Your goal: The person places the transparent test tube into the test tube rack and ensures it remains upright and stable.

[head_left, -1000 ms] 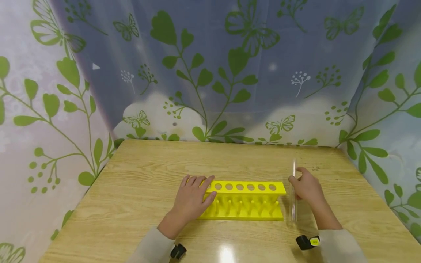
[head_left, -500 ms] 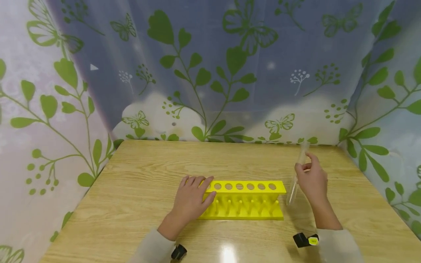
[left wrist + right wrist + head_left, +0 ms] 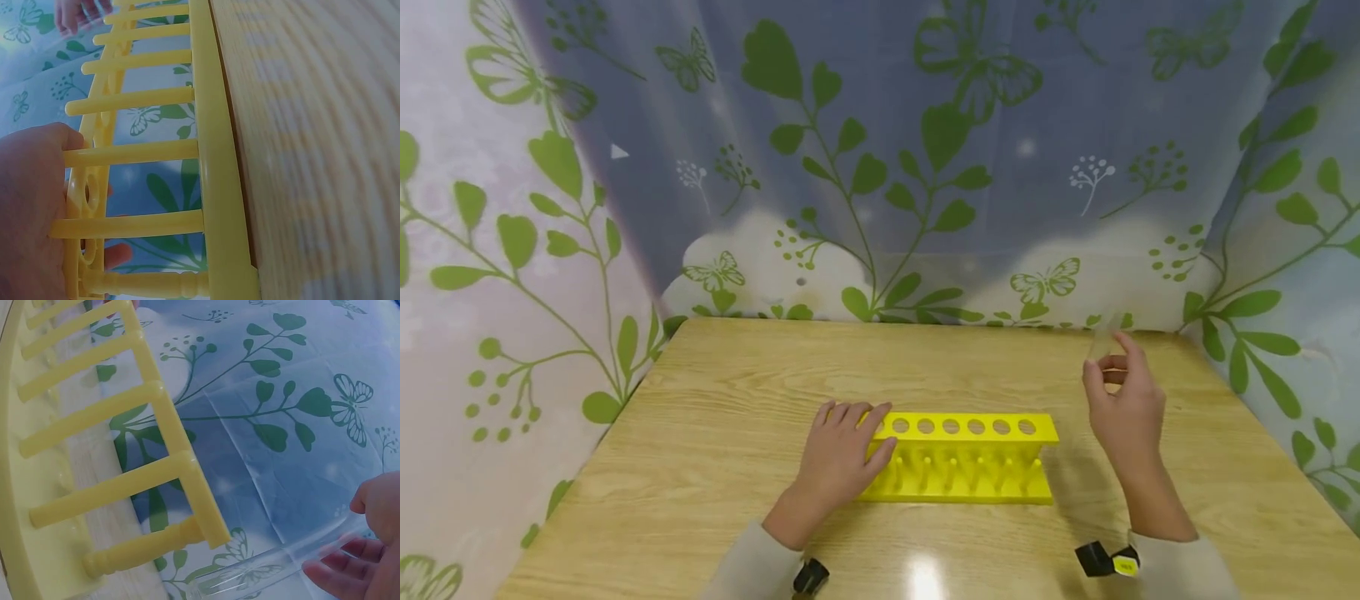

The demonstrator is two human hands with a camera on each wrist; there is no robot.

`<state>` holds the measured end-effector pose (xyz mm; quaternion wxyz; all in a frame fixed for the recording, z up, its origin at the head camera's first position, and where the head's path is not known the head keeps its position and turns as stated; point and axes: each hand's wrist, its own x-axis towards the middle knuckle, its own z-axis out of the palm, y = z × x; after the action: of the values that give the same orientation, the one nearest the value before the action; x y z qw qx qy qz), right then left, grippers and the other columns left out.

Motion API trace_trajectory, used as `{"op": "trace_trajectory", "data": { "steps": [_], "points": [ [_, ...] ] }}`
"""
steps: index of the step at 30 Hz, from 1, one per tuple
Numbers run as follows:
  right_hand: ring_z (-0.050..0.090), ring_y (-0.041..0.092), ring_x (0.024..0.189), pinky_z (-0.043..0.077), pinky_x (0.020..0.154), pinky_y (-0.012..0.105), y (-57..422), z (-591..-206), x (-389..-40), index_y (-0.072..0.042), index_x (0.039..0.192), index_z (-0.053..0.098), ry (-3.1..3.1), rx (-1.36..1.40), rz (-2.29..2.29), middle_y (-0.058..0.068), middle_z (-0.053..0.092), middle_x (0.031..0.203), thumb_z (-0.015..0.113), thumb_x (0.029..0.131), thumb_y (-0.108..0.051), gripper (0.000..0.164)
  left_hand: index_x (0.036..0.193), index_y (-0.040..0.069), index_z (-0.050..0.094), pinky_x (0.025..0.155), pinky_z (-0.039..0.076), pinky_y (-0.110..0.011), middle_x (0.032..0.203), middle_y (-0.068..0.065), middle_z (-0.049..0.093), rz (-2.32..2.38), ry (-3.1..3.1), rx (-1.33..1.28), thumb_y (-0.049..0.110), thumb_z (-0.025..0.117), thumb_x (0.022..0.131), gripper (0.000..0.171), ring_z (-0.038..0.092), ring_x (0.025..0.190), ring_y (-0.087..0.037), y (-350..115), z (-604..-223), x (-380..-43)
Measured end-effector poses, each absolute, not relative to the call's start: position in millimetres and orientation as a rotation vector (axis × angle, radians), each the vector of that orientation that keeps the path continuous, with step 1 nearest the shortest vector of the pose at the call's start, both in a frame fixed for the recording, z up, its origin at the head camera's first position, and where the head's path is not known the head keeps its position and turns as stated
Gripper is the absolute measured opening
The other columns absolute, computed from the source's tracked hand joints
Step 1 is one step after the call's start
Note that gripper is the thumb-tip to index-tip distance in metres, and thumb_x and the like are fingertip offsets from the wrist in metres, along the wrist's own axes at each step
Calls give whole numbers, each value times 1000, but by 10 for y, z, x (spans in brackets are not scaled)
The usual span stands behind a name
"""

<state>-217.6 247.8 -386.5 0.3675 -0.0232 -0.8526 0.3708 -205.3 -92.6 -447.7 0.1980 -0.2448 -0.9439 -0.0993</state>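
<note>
- The left hand (image 3: 842, 450) grips the left end of a yellow plastic rack (image 3: 966, 488), thumb on the near side; the left wrist view shows a fingertip beyond the top strip, the rest hidden behind it.
- The rack stands upright on a pale wood-grain table (image 3: 760, 383). Six round holes show whole in the head view; another is partly covered by the left fingers, and how much lies beneath the palm cannot be told. Both wrist views crop the rack.
- The right hand (image 3: 1126, 408), held above the table well to the right of the left hand, pinches a clear, colourless tube (image 3: 269, 565) between thumb and bent fingers.
- In the head view the tube is only a faint tilted streak above the fingertips; its lower part can't be made out. The right wrist view shows it slanting toward the rack's end corner; the gap in depth is hard to judge. Glass or plastic, I cannot tell.
- The right hand is blurred and cropped in the left wrist view's top corner.
- Black wrist devices (image 3: 811, 577) sit partly behind light sleeves (image 3: 1180, 567), which the lower edge cuts off; the yellow label's (image 3: 1126, 567) lettering is illegible.
- Leaf-and-butterfly cloth (image 3: 880, 233) hangs behind, cropped above.
</note>
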Motion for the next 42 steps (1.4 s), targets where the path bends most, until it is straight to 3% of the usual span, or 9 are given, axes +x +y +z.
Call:
{"op": "trace_trajectory", "data": {
  "steps": [3,5,11,22,34,42],
  "points": [
    [47,-16,80,37,62,-1,2470,-3814,-2166,-3,139,49,-2121,-4,947,16,64,93,60,94,-12,47,136,20,55,104,36,-52,120,-5,61,-259,-2635,-674,46,51,97,47,56,111,-28,-931,-4482,-2066],
    [46,-17,81,37,65,-2,2463,-3781,-2155,-1,139,48,-2081,32,960,17,62,92,59,95,-11,46,136,20,55,105,36,-52,121,-4,61,-248,-2629,-668,46,51,97,47,56,111,-28,-934,-4483,-2073],
    [51,-12,86,41,69,-1,2426,-3720,-2105,-3,141,47,-2007,86,1026,0,58,92,57,96,-8,47,135,20,55,105,35,-53,120,-5,61,-266,-2642,-666,45,51,97,46,56,111,-29,-937,-4481,-2060],
    [58,-5,84,47,68,5,2362,-3696,-2054,-3,138,43,-1809,228,1132,-17,56,97,57,93,2,48,136,20,55,105,36,-52,120,-5,61,-262,-2633,-666,46,52,97,46,56,111,-28,-932,-4504,-2058],
    [63,9,77,51,68,12,2310,-3639,-2006,10,127,36,-1606,405,1278,-5,61,94,55,90,7,41,135,20,56,104,36,-52,120,-5,61,-263,-2623,-669,46,52,97,46,56,110,-29,-913,-4523,-2072],
    [63,10,74,52,69,14,2262,-3593,-2001,13,114,34,-1454,547,1340,9,60,87,55,87,9,35,135,20,55,104,36,-53,120,-5,61,-259,-2637,-668,46,52,97,46,56,111,-29,-914,-4497,-2061]
  ]
}}
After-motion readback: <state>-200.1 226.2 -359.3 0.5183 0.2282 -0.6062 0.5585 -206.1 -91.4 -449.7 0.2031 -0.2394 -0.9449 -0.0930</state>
